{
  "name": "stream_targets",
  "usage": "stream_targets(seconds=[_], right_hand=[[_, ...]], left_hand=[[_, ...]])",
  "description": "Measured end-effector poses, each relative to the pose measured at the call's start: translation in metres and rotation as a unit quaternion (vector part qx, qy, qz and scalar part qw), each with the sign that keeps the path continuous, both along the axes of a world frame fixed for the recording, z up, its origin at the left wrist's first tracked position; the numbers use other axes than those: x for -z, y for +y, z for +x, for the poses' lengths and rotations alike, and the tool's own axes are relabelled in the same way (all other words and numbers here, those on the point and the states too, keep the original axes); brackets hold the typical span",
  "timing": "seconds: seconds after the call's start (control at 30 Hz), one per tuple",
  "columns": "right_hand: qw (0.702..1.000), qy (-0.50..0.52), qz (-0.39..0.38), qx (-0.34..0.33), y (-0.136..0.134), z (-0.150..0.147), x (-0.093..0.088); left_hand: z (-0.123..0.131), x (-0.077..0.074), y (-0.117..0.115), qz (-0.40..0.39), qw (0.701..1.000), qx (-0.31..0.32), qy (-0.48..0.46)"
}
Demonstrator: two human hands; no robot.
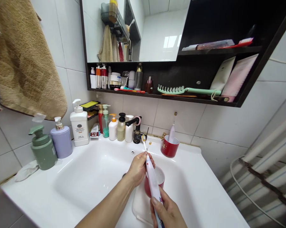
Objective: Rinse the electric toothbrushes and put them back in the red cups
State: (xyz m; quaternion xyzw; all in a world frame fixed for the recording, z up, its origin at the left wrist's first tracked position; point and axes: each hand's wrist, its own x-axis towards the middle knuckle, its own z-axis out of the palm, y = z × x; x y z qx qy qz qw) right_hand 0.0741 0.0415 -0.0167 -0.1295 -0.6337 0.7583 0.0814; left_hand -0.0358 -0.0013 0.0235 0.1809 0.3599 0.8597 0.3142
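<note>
Over the white sink, my right hand is closed around the lower handle of a white electric toothbrush, whose brush head points up toward the tap. My left hand grips the toothbrush near its neck, fingers wrapped round it. Just under both hands sits a red cup with a white inside, partly hidden by the toothbrush. A second red cup stands on the sink's back rim with another toothbrush head sticking out of it.
A black tap stands behind the basin. Pump bottles line the rim: green, lilac, white, and several smaller ones. A brown towel hangs at left. A dark shelf with a green comb and a mirror hang above; pipes run at right.
</note>
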Motion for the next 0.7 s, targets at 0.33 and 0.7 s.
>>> stream_targets(seconds=[0.33,0.7], right_hand=[[1.000,-0.004,0.019,-0.006,0.003,0.000,-0.003],[0.999,-0.005,-0.033,-0.039,-0.002,0.000,-0.007]], left_hand=[[0.001,0.001,0.002,-0.017,1.000,-0.015,-0.013],[0.001,0.003,0.002,-0.021,1.000,-0.004,0.006]])
